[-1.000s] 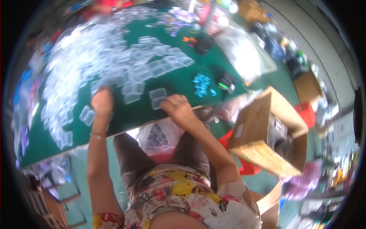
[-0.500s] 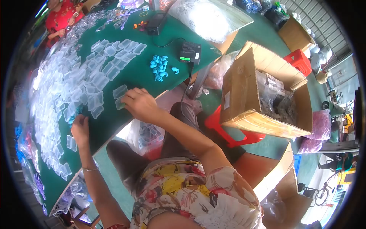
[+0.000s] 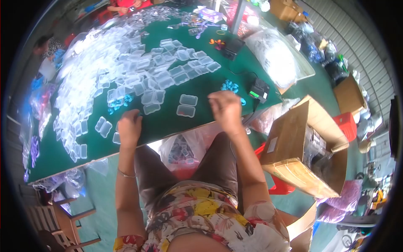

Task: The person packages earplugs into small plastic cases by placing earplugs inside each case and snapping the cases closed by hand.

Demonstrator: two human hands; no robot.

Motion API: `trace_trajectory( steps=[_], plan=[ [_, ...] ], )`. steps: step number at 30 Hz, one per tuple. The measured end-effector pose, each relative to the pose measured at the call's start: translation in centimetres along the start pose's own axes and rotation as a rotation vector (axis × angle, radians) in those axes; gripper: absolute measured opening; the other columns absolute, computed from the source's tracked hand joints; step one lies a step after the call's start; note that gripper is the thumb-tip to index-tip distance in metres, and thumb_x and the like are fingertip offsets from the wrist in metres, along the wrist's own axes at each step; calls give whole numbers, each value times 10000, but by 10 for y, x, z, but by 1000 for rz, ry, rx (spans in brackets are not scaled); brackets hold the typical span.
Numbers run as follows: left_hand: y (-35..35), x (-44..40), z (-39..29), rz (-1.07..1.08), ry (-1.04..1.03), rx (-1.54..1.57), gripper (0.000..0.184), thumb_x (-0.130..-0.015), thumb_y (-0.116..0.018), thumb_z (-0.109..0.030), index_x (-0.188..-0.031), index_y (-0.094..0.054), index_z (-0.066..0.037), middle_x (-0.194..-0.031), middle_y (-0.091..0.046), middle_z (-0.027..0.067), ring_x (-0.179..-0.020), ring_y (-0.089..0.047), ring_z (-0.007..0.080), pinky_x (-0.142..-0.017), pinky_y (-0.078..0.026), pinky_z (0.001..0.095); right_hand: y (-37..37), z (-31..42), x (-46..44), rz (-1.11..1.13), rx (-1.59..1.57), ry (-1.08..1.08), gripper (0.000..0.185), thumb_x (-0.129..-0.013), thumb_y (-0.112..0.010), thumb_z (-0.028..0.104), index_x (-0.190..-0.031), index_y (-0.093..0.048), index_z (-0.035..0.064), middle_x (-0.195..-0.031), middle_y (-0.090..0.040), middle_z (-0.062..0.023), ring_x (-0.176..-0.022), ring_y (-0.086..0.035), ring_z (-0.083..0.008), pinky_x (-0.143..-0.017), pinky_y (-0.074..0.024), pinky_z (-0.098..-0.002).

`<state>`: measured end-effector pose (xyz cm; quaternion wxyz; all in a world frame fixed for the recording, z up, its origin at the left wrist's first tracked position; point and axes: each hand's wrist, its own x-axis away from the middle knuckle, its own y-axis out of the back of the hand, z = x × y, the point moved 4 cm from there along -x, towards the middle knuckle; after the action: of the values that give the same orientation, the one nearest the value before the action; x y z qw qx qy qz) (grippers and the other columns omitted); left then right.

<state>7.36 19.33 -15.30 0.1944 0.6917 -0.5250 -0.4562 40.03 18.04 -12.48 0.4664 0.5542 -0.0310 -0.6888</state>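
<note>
Some blue pieces (image 3: 229, 86) near a black device (image 3: 260, 89) hide partly behind the right hand (image 3: 228, 111), fingers' (image 3: 215, 98) grip unclear.

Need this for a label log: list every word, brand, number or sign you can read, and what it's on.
No text can be read with certainty.
Green label on the black device: too small to read.
White label on the open cardboard box: too small and blurred to read.
Purple packet on the far part of the table: any print is too small to read.
</note>
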Motion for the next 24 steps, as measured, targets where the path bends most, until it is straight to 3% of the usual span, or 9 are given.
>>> trace_trajectory(
  steps=[1,4,10,12,13,17,20,24],
  plan=[
    [0,0,-2,16,3,-10,255,-739,-698,-48,-992,-673,-36,-913,-656,174,-812,-639,374,-723,-516,427,10,-13,-6,-37,69,-32,97,-754,-696,90,-843,-683,126,-842,-671,-57,-816,-622,-266,-738,-438,-412],
    [-2,1,-2,14,-33,-58,244,-739,-685,-39,-982,-674,-41,-919,-642,172,-815,-629,376,-718,-509,440,24,-40,-5,178,292,-175,104,-757,-700,164,-860,-691,151,-830,-652,-45,-857,-622,-266,-762,-434,-425],
    [-6,11,-23,-35,3,101,212,-749,-663,-17,-960,-666,-40,-932,-649,170,-786,-639,355,-691,-515,420,11,-35,11,314,469,-157,224,-737,-718,194,-954,-674,157,-935,-648,-50,-892,-624,-261,-809,-413,-443],
    [-9,15,-39,-33,-62,302,213,-746,-675,1,-956,-662,-30,-914,-656,159,-726,-651,317,-643,-517,385,1,-38,16,245,475,-153,262,-738,-710,186,-993,-663,151,-968,-644,-60,-911,-623,-259,-811,-409,-440],
    [-13,15,-46,-67,-122,346,209,-748,-683,24,-951,-662,-21,-874,-654,140,-671,-651,256,-606,-509,331,2,-30,12,241,469,-125,254,-739,-692,172,-989,-658,148,-936,-639,-64,-912,-622,-260,-799,-410,-435],
    [-31,13,-68,31,-125,502,186,-783,-678,30,-960,-669,-26,-870,-657,114,-685,-652,181,-615,-504,276,-13,-20,13,211,447,-145,185,-740,-687,135,-919,-646,145,-871,-629,-63,-860,-619,-273,-758,-432,-442],
    [-46,6,-76,66,-172,514,197,-794,-675,29,-983,-671,-28,-896,-669,109,-703,-658,173,-629,-511,277,-26,-10,20,65,328,-116,230,-746,-686,117,-973,-655,139,-895,-627,-38,-888,-610,-237,-747,-418,-406],
    [-58,-4,-86,140,-197,497,212,-800,-667,39,-1002,-670,-24,-894,-666,108,-736,-655,173,-656,-510,278,-26,4,23,-68,14,-98,177,-715,-718,80,-877,-648,99,-858,-642,-72,-825,-615,-276,-705,-454,-396]
  ],
)
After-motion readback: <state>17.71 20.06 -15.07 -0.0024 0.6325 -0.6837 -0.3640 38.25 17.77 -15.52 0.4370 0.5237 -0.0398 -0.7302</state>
